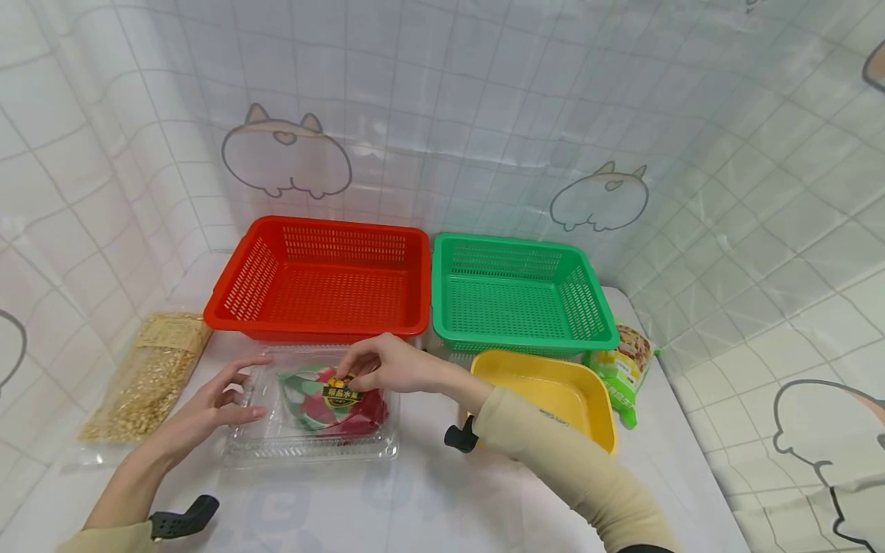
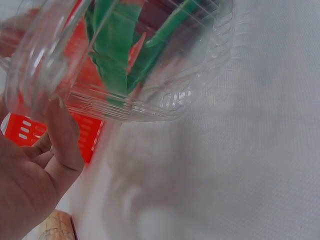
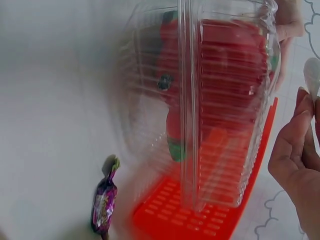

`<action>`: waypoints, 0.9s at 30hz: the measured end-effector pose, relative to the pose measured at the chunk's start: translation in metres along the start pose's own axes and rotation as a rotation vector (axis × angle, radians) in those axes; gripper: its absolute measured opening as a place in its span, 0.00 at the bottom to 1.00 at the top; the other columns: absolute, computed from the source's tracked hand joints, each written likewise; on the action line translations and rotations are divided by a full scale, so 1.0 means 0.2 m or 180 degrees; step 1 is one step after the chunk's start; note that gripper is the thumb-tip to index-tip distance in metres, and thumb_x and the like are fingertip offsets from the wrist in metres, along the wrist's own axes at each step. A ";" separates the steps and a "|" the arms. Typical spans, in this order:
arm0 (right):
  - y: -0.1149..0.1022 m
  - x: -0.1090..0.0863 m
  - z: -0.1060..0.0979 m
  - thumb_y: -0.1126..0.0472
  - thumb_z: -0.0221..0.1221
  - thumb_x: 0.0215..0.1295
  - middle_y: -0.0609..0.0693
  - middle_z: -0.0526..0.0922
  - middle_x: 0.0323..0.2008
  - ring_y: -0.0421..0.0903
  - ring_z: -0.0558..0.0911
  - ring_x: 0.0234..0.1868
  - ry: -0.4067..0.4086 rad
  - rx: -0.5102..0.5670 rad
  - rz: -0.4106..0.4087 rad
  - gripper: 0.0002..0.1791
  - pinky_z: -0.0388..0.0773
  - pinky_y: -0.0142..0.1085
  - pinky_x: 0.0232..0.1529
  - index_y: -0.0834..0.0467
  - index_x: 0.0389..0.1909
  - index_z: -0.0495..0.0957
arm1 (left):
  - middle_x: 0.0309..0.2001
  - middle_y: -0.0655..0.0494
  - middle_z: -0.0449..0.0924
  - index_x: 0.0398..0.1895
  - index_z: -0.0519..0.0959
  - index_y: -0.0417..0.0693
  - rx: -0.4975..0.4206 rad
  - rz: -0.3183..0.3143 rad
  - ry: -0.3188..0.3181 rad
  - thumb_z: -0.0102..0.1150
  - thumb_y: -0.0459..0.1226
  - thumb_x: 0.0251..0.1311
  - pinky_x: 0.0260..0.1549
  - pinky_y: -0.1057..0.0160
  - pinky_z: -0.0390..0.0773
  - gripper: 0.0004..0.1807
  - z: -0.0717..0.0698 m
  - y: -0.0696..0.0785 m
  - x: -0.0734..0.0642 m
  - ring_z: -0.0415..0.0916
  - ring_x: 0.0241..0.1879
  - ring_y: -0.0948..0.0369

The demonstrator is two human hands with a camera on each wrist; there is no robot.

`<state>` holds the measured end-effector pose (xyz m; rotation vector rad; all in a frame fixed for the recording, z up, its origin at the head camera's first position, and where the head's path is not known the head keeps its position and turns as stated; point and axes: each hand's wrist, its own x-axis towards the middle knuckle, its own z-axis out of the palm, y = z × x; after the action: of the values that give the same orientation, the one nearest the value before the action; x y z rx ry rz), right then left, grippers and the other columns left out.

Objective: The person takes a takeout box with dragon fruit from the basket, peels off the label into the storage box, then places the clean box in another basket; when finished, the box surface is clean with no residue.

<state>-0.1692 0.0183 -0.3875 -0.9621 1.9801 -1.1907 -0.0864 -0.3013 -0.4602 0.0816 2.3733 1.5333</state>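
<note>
A clear plastic clamshell box [image 1: 249, 430] lies on the table in front of me, holding something deep red with green leaf-like parts [image 2: 115, 45]. On its lid is a black and gold label sticker [image 1: 342, 395] with Chinese characters. My right hand [image 1: 390, 367] is over the lid, thumb and forefinger pinching the sticker's upper edge. In the right wrist view, a whitish rounded flap [image 3: 312, 75] shows between those fingertips. My left hand [image 1: 214, 403] rests spread along the box's left end. Its fingertip touches the clear rim in the left wrist view.
Behind the box stands a red basket [image 1: 332, 334], with a green basket [image 1: 525, 343] beside it. A yellow tray [image 1: 553, 376] lies partly under my right sleeve. Left is a bag of pale grains [image 1: 148, 376]; far right, a green snack bag [image 1: 622, 372]. A purple-wrapped candy [image 3: 104, 205] lies on the table.
</note>
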 end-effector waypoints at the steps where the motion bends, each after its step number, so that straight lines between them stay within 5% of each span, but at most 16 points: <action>1: 0.00 -0.01 -0.01 0.66 0.64 0.66 0.43 0.85 0.40 0.37 0.83 0.39 0.0015 0.0017 0.0012 0.08 0.81 0.31 0.45 0.56 0.45 0.84 | 0.63 0.49 0.58 0.78 0.53 0.61 0.0004 0.0001 0.0002 0.62 0.42 0.62 0.41 0.57 0.71 0.43 0.00 0.00 0.00 0.59 0.49 0.58; 27: 0.08 -0.23 -0.17 0.62 0.71 0.58 0.43 0.86 0.44 0.44 0.84 0.42 0.0409 0.0035 0.0305 0.15 0.83 0.35 0.45 0.49 0.47 0.86 | 0.63 0.51 0.57 0.78 0.52 0.62 0.0011 0.0011 0.0006 0.61 0.42 0.63 0.40 0.59 0.71 0.42 0.00 0.00 0.00 0.59 0.49 0.59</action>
<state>-0.1759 0.0772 -0.3820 -0.7935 2.0927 -1.2356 -0.0859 -0.3009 -0.4609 0.0851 2.3786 1.5314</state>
